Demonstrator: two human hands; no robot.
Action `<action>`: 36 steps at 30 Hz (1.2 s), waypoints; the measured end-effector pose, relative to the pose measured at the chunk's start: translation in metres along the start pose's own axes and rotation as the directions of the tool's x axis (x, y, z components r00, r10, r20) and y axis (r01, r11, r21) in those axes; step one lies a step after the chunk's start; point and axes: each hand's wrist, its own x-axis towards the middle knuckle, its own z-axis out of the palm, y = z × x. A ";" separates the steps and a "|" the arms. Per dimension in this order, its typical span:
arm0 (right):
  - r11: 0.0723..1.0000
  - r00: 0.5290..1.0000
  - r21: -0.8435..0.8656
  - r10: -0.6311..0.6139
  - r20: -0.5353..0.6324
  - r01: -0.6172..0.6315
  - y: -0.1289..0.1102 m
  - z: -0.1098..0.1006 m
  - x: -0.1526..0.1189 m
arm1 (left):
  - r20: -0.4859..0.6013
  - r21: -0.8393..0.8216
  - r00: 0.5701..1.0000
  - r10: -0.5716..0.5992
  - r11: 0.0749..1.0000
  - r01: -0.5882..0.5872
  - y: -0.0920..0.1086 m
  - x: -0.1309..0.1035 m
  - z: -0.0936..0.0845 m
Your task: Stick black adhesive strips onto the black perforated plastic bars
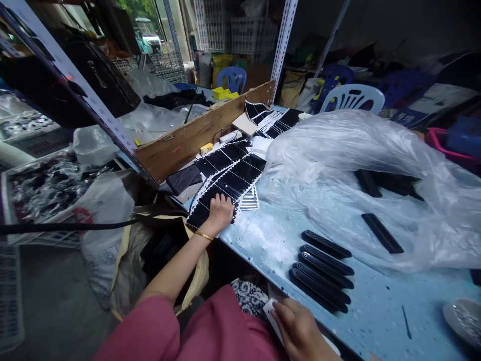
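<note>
Your left hand point(221, 212), grip loosely open, on black scalloped-edge sheet point(240, 175) — your right hand point(296, 323), grip closed, pinching flat white piece point(270, 315).

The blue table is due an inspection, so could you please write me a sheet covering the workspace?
Surface: blue table, dark specks visible.
Work items: black strips lying side by side; black sheets with white edging.
Clutter: clear plastic sheeting heaped across the tabletop.
Hands: left hand on the sheets; right hand gripping a white piece.
Cables: thick black cable or tube, left side.
Surroundings: perforated metal post, pale blue chair.
</note>
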 end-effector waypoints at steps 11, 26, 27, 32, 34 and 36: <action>0.437 0.753 0.677 0.601 0.269 -0.591 0.038 0.006 0.146 | -0.062 -0.198 0.972 0.229 0.951 -0.236 0.080 -0.032 -0.016; 0.615 0.702 0.387 0.700 0.133 -0.687 0.078 0.057 0.202 | 0.237 -0.774 0.838 -0.492 0.425 0.469 -0.032 -0.009 -0.015; 0.627 0.703 0.362 0.700 0.127 -0.690 0.078 0.057 0.202 | 0.256 -0.800 0.841 -0.477 0.384 0.461 -0.029 -0.011 -0.015; 0.715 0.735 0.193 0.676 0.054 -0.672 0.083 0.045 0.200 | 0.385 -0.906 0.877 -0.289 0.063 0.418 -0.020 -0.025 -0.027; 0.761 0.767 0.110 0.641 0.021 -0.639 0.084 0.039 0.198 | 0.427 -0.903 0.878 -0.218 -0.051 0.427 -0.018 -0.035 -0.031; 0.793 0.794 0.050 0.607 0.010 -0.607 0.083 0.035 0.196 | 0.463 -0.886 0.869 -0.175 -0.108 0.450 -0.016 -0.050 -0.033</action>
